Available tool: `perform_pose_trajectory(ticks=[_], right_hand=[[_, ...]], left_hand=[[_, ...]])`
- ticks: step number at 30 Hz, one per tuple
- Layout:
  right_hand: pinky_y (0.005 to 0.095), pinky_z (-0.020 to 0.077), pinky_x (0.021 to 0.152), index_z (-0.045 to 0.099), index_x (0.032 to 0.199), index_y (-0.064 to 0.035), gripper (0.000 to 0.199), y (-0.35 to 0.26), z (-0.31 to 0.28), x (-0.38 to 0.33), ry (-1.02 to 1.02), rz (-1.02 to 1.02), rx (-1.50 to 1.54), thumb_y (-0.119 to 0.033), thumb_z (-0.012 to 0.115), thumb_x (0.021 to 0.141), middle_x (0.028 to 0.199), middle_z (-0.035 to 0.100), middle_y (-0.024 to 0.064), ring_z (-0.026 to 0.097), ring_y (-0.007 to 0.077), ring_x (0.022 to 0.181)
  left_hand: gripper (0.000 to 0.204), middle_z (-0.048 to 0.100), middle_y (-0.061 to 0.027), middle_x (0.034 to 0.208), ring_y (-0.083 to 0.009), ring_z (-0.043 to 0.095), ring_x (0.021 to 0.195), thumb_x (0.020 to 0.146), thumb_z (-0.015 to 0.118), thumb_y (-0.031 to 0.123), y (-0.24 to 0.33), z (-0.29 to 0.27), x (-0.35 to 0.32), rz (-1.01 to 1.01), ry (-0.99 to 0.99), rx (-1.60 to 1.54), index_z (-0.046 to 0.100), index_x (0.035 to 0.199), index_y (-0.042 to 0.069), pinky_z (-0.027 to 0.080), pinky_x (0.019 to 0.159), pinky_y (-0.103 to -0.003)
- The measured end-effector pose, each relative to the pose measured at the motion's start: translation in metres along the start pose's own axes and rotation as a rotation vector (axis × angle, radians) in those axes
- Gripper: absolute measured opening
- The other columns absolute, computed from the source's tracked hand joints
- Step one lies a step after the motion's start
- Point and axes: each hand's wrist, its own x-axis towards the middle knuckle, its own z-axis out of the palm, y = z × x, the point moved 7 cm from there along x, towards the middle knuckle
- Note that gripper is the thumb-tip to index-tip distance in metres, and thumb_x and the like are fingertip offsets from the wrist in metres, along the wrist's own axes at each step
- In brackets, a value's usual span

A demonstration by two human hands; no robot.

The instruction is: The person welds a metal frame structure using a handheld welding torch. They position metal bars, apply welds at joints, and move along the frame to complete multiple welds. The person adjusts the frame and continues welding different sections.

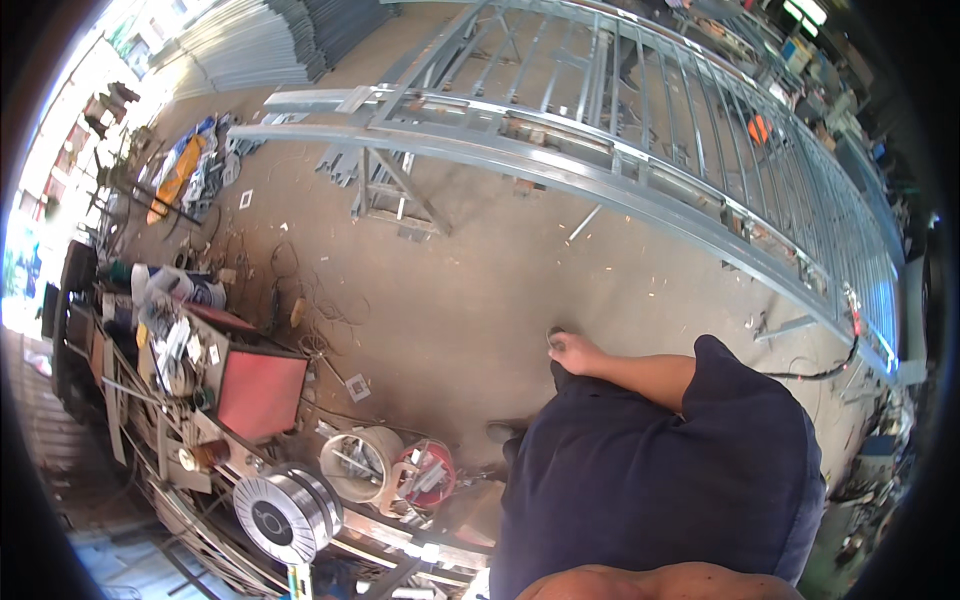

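Observation:
My right hand (574, 354) hangs out in front of my dark navy shirt (640, 470), at the end of a bare forearm. Its fingers look curled. A small dark shape shows at its fingertips; I cannot tell whether it is held or is part of what lies behind. Below the hand is a bit of dark trouser leg, and one dark shoe (503, 431) shows on the floor to the left. My left hand does not show.
A long grey metal frame with bars (560, 175) spans the top and right on trestle legs (400, 190). At lower left stand a cluttered bench, a red panel (262, 393), a wire spool (285, 515), a whitish bucket (362, 492) and a red bucket (447, 462) of scraps. Corrugated sheets (250, 50) stand behind.

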Motion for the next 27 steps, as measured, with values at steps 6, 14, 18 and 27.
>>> perform_pose_trajectory(ticks=[6, 14, 18, 27], right_hand=[[0.0412, 0.0540, 0.105, 0.061, 0.141, 0.0027, 0.056, -0.126, -0.157, 0.028, 0.136, -0.233, 0.625, -0.037, 0.071, 0.103, 0.131, 0.071, 0.0261, 0.069, 0.0349, 0.121], [0.0482, 0.0528, 0.105, 0.057, 0.149, -0.0045, 0.063, -0.125, -0.407, 0.044, 0.415, -0.696, 0.248, -0.040, 0.073, 0.099, 0.138, 0.067, 0.0229, 0.068, 0.0412, 0.120], [0.0525, 0.0516, 0.105, 0.054, 0.151, -0.0025, 0.072, -0.049, -0.416, 0.085, 0.140, -0.250, 0.194, -0.045, 0.074, 0.097, 0.134, 0.069, 0.0243, 0.066, 0.0445, 0.122], [0.0366, 0.0570, 0.090, 0.049, 0.156, -0.0004, 0.070, 0.035, -0.478, 0.167, 0.070, -0.007, 1.107, -0.040, 0.070, 0.102, 0.113, 0.073, 0.0116, 0.072, 0.0199, 0.098]], left_hand=[[0.023, 0.073, -0.0122, 0.088, -0.0276, 0.069, 0.084, 0.091, 0.073, 0.009, 0.018, 0.249, -0.125, 0.502, -0.890, 0.402, 0.070, 0.112, 0.000, 0.055, 0.079, -0.042], [0.044, 0.066, -0.0075, 0.090, -0.0322, 0.067, 0.089, 0.075, 0.072, 0.007, 0.173, 0.561, -0.432, 1.677, -1.421, 0.536, 0.071, 0.117, 0.018, 0.053, 0.082, -0.047], [0.038, 0.065, -0.0061, 0.092, -0.0288, 0.066, 0.094, 0.080, 0.068, 0.006, 0.236, 0.660, -0.551, 2.023, -1.505, 0.232, 0.072, 0.115, 0.019, 0.051, 0.088, -0.045], [0.042, 0.066, -0.0048, 0.114, -0.0266, 0.063, 0.119, 0.086, 0.067, 0.012, 0.294, 0.816, -0.739, 2.418, -1.659, -0.188, 0.070, 0.127, 0.021, 0.044, 0.117, -0.048]])
